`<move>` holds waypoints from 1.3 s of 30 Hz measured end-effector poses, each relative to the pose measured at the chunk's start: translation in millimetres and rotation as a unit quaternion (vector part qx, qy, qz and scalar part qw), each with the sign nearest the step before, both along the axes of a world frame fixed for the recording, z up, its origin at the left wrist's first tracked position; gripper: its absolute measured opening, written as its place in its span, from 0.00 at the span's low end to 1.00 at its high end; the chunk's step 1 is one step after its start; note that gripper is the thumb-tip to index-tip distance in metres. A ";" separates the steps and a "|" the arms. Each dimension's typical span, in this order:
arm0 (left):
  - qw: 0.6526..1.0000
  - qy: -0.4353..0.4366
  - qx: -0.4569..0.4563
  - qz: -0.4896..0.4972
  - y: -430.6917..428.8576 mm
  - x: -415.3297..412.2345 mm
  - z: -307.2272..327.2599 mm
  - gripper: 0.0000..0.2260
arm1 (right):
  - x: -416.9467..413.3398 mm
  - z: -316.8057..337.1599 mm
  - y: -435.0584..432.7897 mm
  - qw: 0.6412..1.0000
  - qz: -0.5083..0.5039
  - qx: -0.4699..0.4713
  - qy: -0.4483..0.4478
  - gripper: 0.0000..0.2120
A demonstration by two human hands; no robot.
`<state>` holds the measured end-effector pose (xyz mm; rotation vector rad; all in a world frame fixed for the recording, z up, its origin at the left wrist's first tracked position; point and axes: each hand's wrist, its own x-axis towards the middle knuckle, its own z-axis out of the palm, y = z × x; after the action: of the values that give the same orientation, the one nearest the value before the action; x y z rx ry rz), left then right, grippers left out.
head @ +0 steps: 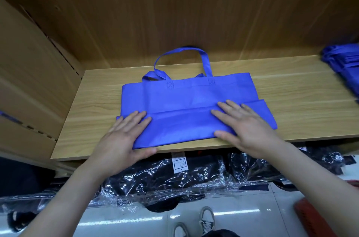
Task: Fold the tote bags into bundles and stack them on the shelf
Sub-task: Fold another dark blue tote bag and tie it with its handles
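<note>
A blue tote bag [190, 95] lies flat on the wooden shelf [291, 89], handles toward the back wall. Its bottom part is folded up over the body, so a double layer runs along the shelf's front edge. My left hand [124, 137] presses flat on the left end of that fold with its fingers spread. On the right end my right hand [242, 124] lies flat in the same way. A pile of more blue tote bags [343, 67] sits at the shelf's far right, partly cut off by the frame.
Wooden panels close the shelf at the back and left. Below the shelf, black items in clear plastic wrap [174, 180] lie on the white floor. A red object [310, 217] is at the lower right, and shoes [206, 219] stand on the floor.
</note>
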<state>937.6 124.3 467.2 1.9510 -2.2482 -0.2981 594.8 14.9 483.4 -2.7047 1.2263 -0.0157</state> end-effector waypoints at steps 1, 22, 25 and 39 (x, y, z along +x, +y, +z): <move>1.000 -0.020 -0.003 -0.011 2.4 1.8 -1.4 0.44 | -0.5 -2.4 4.0 0.999 0.015 0.012 0.043 0.40; 0.871 0.363 -0.078 0.323 8.0 28.1 13.3 0.17 | -72.1 40.8 -33.5 0.885 -0.205 0.276 -0.314 0.06; 0.849 0.407 -0.120 0.316 8.1 19.7 11.8 0.13 | -67.5 47.6 -38.6 0.909 -0.181 0.263 -0.269 0.10; 0.839 0.443 -0.052 0.311 -29.9 -9.8 31.9 0.17 | -51.5 47.5 -49.0 0.935 -0.185 0.227 -0.198 0.07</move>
<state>927.9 94.4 499.0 1.7998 -0.9820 -0.7612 543.3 -34.1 531.0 -1.9328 1.3798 -0.2760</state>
